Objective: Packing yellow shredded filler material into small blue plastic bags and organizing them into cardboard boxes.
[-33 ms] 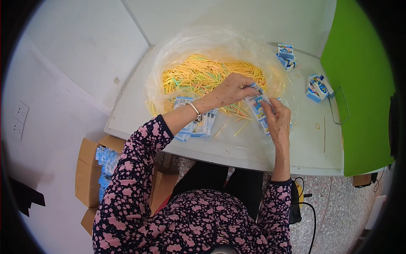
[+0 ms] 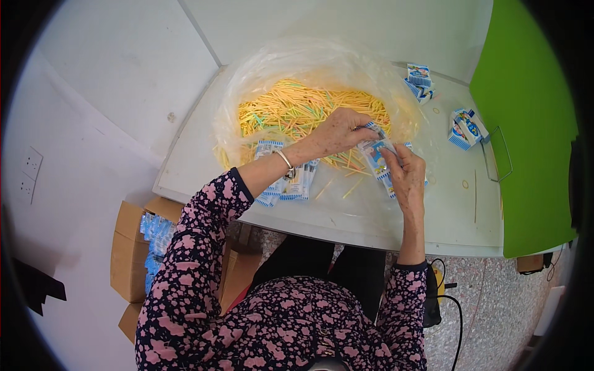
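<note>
A small blue-and-white printed packet (image 2: 374,152) is held between both my hands above the right part of the table. My left hand (image 2: 337,131) pinches its top end between thumb and fingers. Around its right side, my right hand (image 2: 408,176) is closed with thumb and fingertips on it. Just beneath, more blue-striped packaging (image 2: 388,185) shows, partly hidden by the right hand. Behind my hands lies a large clear plastic bag (image 2: 322,59), open, with a heap of thin yellow, green and pinkish sticks (image 2: 281,102). Several filled packets (image 2: 296,185) lie under my left forearm.
Blue-and-white packs (image 2: 418,75) stand at the back right, with another bundle (image 2: 465,128) beside a wire stand (image 2: 507,157) and green panel (image 2: 526,123). Rubber bands and loose sticks lie on the white table (image 2: 455,213). A cardboard box (image 2: 128,250) of blue packets sits lower left.
</note>
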Demonstrator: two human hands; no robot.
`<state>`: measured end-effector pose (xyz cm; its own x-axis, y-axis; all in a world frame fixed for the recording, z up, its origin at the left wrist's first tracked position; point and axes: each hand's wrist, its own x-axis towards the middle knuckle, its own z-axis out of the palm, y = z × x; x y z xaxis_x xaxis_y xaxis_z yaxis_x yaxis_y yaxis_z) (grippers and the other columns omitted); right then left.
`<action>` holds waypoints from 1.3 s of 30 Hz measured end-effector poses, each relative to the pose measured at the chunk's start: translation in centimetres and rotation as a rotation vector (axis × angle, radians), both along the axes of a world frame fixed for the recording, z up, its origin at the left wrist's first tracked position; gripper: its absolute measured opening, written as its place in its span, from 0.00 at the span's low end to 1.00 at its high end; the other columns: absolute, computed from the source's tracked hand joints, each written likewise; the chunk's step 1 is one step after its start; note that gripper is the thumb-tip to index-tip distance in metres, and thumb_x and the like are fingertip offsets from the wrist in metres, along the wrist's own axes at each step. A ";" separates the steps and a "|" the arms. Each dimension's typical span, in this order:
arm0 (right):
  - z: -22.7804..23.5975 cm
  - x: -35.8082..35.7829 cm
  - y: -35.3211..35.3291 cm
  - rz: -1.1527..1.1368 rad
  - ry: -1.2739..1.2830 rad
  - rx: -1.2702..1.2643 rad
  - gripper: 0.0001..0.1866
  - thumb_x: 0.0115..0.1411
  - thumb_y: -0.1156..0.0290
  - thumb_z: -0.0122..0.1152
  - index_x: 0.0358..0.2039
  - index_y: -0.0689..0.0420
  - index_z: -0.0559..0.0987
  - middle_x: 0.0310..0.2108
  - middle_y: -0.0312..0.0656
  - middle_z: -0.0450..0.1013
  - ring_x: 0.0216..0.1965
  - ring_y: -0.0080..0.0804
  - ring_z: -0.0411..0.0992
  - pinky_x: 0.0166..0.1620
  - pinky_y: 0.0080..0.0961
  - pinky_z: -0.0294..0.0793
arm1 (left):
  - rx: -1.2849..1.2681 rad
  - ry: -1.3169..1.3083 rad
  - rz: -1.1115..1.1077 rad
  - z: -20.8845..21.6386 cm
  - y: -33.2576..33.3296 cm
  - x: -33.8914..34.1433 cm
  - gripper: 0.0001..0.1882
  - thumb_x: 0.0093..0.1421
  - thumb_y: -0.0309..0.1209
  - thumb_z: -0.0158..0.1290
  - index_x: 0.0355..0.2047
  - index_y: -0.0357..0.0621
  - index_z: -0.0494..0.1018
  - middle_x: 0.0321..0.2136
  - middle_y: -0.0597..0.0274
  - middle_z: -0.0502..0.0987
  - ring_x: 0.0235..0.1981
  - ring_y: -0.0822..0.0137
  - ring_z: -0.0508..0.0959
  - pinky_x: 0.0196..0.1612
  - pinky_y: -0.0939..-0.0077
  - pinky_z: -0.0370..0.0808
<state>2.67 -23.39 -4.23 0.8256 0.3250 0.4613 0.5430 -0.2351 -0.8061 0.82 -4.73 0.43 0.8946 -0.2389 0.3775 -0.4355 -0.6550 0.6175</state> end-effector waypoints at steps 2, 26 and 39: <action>0.0 -0.2 -0.3 0.021 0.073 -0.070 0.10 0.55 0.71 0.57 0.24 0.66 0.73 0.14 0.35 0.62 0.19 0.16 0.56 0.22 0.19 0.57 | 0.058 -0.034 0.014 -0.4 0.2 -0.2 0.10 0.54 0.32 0.54 0.26 0.37 0.74 0.15 0.60 0.72 0.17 0.76 0.66 0.22 0.78 0.64; -3.6 -4.4 -5.5 0.433 0.459 -0.019 0.11 0.57 0.69 0.55 0.23 0.64 0.71 0.18 0.28 0.62 0.22 0.14 0.56 0.26 0.14 0.56 | 0.493 -0.035 0.082 -8.1 -0.6 -3.0 0.37 0.40 0.48 0.61 0.47 0.42 0.64 0.47 0.54 0.64 0.48 0.55 0.62 0.49 0.58 0.56; -3.3 -4.3 -4.8 0.465 0.505 -0.180 0.09 0.55 0.72 0.56 0.24 0.65 0.73 0.20 0.32 0.66 0.23 0.17 0.60 0.28 0.16 0.59 | 0.600 -0.053 0.191 -6.1 1.6 0.0 0.29 0.37 0.47 0.58 0.37 0.41 0.70 0.41 0.55 0.66 0.44 0.56 0.63 0.44 0.61 0.58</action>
<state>-1.64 -28.17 -7.54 0.6817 0.7308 -0.0352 0.1894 -0.2228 -0.9563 0.86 -3.15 -5.66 0.9264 -0.2606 0.2719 -0.2964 -0.9499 0.0994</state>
